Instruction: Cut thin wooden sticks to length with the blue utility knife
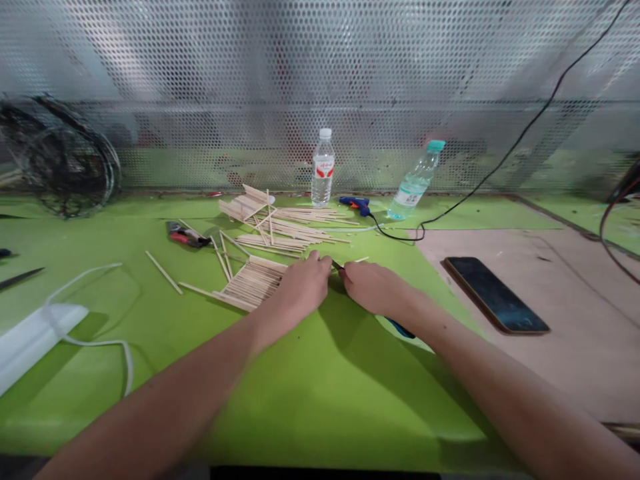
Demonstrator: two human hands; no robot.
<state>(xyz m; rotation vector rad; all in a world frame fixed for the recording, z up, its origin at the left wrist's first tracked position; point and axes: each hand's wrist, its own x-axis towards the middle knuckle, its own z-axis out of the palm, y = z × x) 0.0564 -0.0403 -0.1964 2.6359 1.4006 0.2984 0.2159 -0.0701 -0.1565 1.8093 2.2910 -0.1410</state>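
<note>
Near the middle of the table my left hand (307,277) is closed in a pinch, its fingertips seemingly on a thin wooden stick (362,259) whose pale end shows beyond my right hand (370,283). The fingers of my right hand are closed around a knife, of which a short dark blade (337,265) points at the left fingertips. Its handle is hidden in the hand. Beside the left wrist lies a small slatted panel of glued wooden sticks (253,280), partly covered by the hand. A blue object (400,327) peeks out under the right forearm.
Loose wooden sticks (300,230) and a small stick model (247,203) lie behind. Red-handled pliers (186,235), a blue glue gun (356,203), a clear bottle (323,173) and a greenish bottle (415,183) stand around. A phone (495,293) lies right, a white power strip (37,340) left.
</note>
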